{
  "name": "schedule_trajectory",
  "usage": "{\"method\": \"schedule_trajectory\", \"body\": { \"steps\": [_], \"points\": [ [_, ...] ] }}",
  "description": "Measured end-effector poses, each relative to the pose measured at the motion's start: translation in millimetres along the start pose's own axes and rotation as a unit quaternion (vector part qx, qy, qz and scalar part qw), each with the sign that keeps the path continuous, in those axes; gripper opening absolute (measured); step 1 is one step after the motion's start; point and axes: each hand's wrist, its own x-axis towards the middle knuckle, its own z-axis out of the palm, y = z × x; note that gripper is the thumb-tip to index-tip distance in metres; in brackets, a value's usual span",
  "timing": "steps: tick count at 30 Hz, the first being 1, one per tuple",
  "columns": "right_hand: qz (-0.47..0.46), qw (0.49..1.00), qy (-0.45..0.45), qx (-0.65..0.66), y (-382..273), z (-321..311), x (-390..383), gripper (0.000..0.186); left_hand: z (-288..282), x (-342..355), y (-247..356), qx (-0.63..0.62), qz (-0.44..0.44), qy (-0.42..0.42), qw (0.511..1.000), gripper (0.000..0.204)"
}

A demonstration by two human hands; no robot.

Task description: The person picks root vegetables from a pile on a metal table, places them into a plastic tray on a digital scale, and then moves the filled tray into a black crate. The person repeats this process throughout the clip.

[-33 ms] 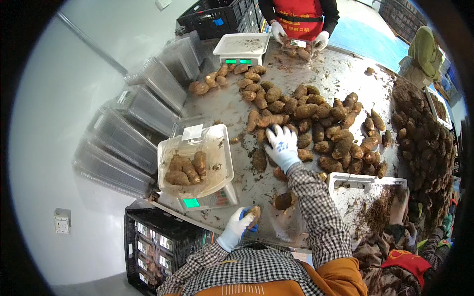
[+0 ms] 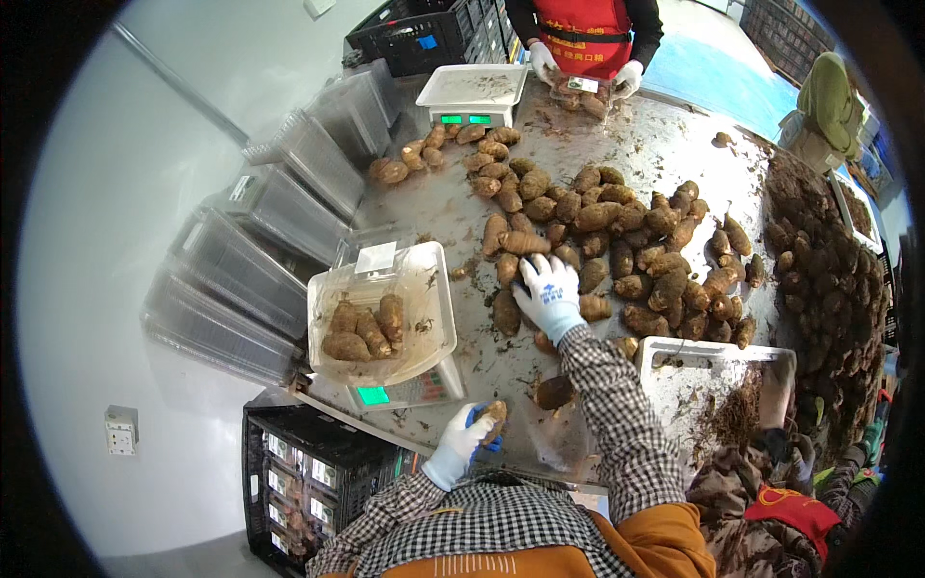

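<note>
Taro corms (image 2: 597, 217) brown, some ends paler. Left hand (image 2: 460, 446) and right hand (image 2: 549, 294) gloved white; blue shows on left one. Sleeves (image 2: 617, 405) black-and-white check, jacket (image 2: 665, 544) orange. Tabletop (image 2: 443, 212) silver-grey. Weighing scales (image 2: 472, 89) white, displays (image 2: 372, 396) green. Plastic crates (image 2: 385, 50) black. Co-worker's apron (image 2: 583, 60) red, floor (image 2: 732, 87) blue.

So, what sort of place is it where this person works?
Probably a produce packing room: brown tubers heaped on a shiny metal table, a white scale, and stacks of clear plastic trays.
</note>
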Motion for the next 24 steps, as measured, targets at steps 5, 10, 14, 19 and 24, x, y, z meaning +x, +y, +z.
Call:
{"method": "schedule_trajectory", "body": {
  "steps": [5,10,14,19,24],
  "points": [
    [0.019,0.999,-0.028,0.001,-16.5,-5.2,-31.7,0.055,3.8,-3.2,12.5,-0.046,-0.009,0.008,0.999,0.035],
    [0.062,0.998,-0.029,-0.007,10.4,-13.1,-21.3,0.055,-0.6,0.2,6.4,-0.013,0.021,-0.027,0.999,0.04],
    [0.074,0.997,0.006,0.005,16.1,-20.4,-9.0,0.036,-1.0,2.8,-3.9,-0.034,0.021,-0.003,0.999,0.037],
    [0.06,0.98,0.158,0.103,31.6,-33.2,34.9,0.016,4.2,3.8,-7.7,0.001,0.015,0.012,1.0,0.036],
    [0.119,0.981,0.122,0.091,35.9,-41.8,86.9,0.028,4.3,-1.5,-9.1,0.034,0.03,0.018,0.999,0.042]
  ]
}}
